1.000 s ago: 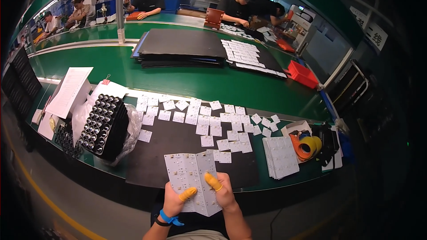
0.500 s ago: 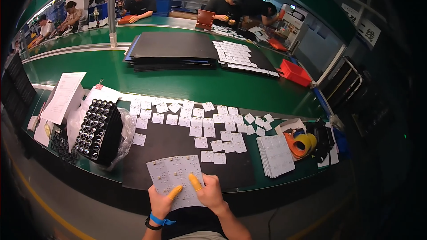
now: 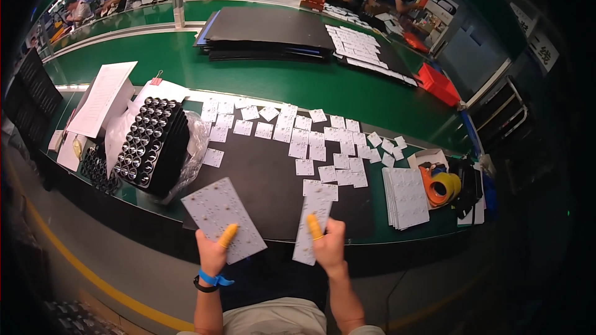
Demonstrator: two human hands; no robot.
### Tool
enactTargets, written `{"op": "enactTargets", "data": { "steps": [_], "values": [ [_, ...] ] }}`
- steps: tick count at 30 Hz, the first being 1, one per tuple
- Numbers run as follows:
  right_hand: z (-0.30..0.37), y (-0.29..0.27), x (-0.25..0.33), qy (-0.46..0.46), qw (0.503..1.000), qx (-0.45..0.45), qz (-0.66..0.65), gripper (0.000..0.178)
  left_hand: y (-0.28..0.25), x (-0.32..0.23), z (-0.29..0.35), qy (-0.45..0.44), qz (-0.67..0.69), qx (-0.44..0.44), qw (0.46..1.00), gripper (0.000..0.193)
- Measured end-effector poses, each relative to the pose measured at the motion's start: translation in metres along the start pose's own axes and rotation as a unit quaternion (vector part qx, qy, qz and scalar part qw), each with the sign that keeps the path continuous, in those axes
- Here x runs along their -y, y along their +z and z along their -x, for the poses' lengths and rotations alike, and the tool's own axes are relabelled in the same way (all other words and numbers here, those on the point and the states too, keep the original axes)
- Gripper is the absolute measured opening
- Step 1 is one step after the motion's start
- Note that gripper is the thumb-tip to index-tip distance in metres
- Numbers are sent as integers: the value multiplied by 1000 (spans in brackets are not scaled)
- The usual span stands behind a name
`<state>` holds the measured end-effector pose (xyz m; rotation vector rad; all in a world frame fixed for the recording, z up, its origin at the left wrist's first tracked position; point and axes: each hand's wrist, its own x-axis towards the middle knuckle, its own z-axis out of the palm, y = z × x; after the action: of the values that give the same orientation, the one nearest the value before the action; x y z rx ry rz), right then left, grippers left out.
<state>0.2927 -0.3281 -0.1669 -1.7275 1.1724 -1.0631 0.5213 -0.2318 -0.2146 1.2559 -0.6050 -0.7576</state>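
My left hand grips a wide white circuit board panel dotted with small parts, its yellow-cotted thumb lying on the face. In my right hand is a narrow strip of the same white circuit board, pinched under a thumb that also wears a yellow finger cot. The two pieces are apart, both tilted over the front edge of a black mat. The strip's top overlaps the view of small white boards lying on the mat; whether it touches them I cannot tell.
Black trays of shiny round cups stand at left beside papers. A stack of white panels and a box with yellow tape lie at right. Black sheets and a red bin sit farther back, with people working beyond.
The single panel held by both hands is now two separate pieces. My hands have moved apart, the wide piece going left and the strip right. The view has shifted downward.
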Motion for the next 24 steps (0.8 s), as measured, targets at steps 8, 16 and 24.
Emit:
{"op": "enactTargets", "data": {
  "steps": [8,16,24],
  "values": [
    [0,-62,-58,65,984,-147,73,19,-45,13,-12,-73,73,-66,993,36],
    [-13,-98,-76,195,930,-182,254,26,0,14,-14,-76,97,-32,992,32],
    [-10,-108,-65,254,864,-196,388,34,36,4,3,-87,61,60,993,26]
  ]
}}
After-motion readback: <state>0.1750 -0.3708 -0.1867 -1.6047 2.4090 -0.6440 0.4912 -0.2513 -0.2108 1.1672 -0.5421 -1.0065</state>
